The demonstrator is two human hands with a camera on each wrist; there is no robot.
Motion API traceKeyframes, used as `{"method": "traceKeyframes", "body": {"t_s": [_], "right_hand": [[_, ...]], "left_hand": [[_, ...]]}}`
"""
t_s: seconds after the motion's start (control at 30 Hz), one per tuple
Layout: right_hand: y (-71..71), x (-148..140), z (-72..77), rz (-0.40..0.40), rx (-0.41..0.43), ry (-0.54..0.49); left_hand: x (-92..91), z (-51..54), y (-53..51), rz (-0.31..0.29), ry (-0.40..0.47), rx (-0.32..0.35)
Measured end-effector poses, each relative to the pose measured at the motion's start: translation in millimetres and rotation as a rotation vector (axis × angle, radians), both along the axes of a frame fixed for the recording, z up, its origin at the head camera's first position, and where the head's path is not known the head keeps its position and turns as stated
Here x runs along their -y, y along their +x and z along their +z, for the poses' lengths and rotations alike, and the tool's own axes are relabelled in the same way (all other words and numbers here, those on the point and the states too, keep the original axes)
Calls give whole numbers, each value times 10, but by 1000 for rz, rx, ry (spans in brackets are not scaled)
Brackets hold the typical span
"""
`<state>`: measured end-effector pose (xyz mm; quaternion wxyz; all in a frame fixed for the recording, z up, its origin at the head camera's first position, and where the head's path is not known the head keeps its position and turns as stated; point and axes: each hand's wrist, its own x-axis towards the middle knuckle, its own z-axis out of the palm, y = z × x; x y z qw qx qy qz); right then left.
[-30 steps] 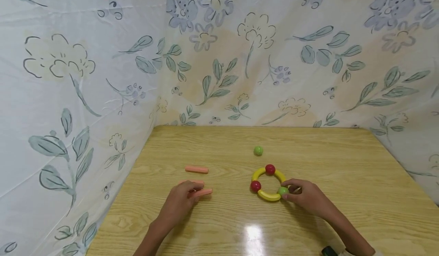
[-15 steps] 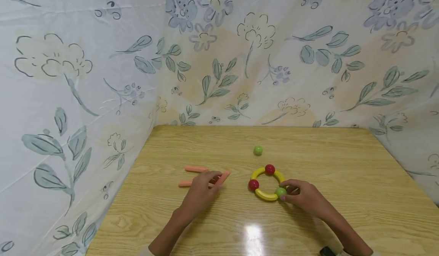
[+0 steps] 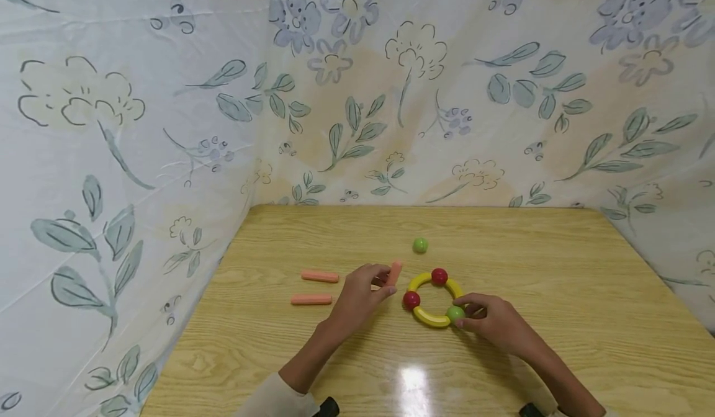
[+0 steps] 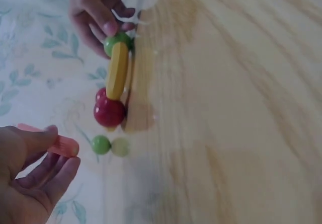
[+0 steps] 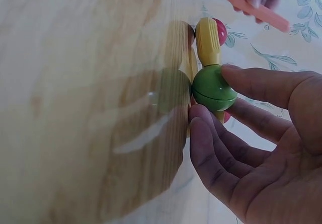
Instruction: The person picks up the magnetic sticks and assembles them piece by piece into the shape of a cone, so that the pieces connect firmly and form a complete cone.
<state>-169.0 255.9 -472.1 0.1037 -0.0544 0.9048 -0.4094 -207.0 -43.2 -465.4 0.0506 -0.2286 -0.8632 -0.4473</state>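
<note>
2 sticks [image 3: 311,300] on table [image 3: 530,249] left of ring [image 3: 431,318]; loose ball [image 3: 421,245] behind ring.

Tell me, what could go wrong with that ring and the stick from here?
The left hand holds an orange-pink stick near the ring; a bump might shift the ring. The right hand pinches the ring at one green ball, so the far side could swing. The loose green ball might roll if nudged.

I can read no words, letters, labels, brand names, numbers or signs on anything before me, left or right, near or far, nor on anything in my grip.
</note>
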Motion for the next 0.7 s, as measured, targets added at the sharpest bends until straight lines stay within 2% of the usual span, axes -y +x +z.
{"method": "traceKeyframes", "body": {"t_s": [0.1, 0.4, 0.57, 0.7], "right_hand": [[5, 4, 5, -4, 4, -2], [9, 20, 11, 3, -3, 9], [12, 33, -10, 0, -9, 17], [14, 35, -23, -2, -17, 15]], "left_hand": [[-109, 8, -51, -14, 36, 3], [-412, 44, -153, -74, 108, 87], [-539, 62, -192, -86, 115, 122], [-643, 82, -238, -80, 116, 111]]}}
